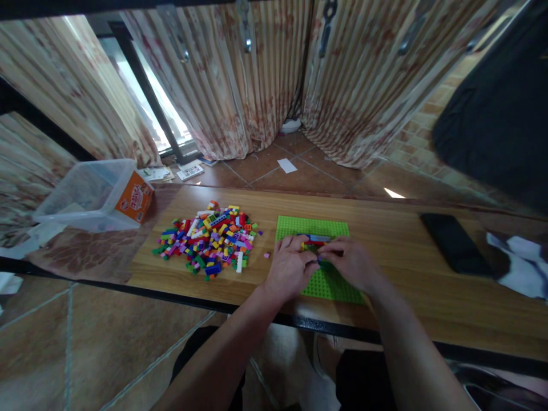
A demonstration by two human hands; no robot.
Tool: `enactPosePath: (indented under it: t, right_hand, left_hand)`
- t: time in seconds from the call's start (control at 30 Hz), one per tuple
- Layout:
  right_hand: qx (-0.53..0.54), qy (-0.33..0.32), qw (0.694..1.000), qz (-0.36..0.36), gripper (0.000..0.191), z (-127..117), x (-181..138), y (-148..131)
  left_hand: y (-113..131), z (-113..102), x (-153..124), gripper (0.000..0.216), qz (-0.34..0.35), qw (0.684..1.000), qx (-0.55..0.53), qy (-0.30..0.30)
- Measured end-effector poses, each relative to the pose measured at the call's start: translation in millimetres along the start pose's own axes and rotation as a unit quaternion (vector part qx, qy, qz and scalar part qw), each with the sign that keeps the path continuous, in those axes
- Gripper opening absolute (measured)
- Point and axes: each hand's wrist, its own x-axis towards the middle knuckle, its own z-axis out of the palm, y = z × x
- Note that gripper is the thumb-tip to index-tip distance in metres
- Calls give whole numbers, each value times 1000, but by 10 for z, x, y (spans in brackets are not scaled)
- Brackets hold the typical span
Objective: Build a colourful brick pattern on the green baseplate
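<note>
Two hands engaged: left hand point(289, 269) and right hand point(351, 264) pinch the brick row point(315, 241) on the green baseplate point(329, 286); uneven pressing may slide it off the desk point(394, 242).

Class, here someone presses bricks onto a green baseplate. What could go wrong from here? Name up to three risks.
The baseplate lies close to the front edge of the table; pressing with the left hand and right hand might slide it off. The brick pile lies loose, with one pink brick apart; a sweeping arm could scatter pieces onto the floor. The phone lies out to the right hand's side and might get knocked.
</note>
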Motion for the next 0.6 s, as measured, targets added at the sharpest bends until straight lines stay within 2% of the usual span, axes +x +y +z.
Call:
enactPosePath:
  t: [0.17,0.27,0.6]
  right_hand:
    - [46,91,993,63,28,-61,3,97]
    - [49,141,986,77,31,-81,12,123]
    - [36,150,985,75,30,-64,53,65]
  left_hand:
    - [38,-49,-9,21,-8,1000,-3,10]
    - [84,-68,-31,26,-2,1000,7,7]
    - [245,85,-122,35,4,997,80,4]
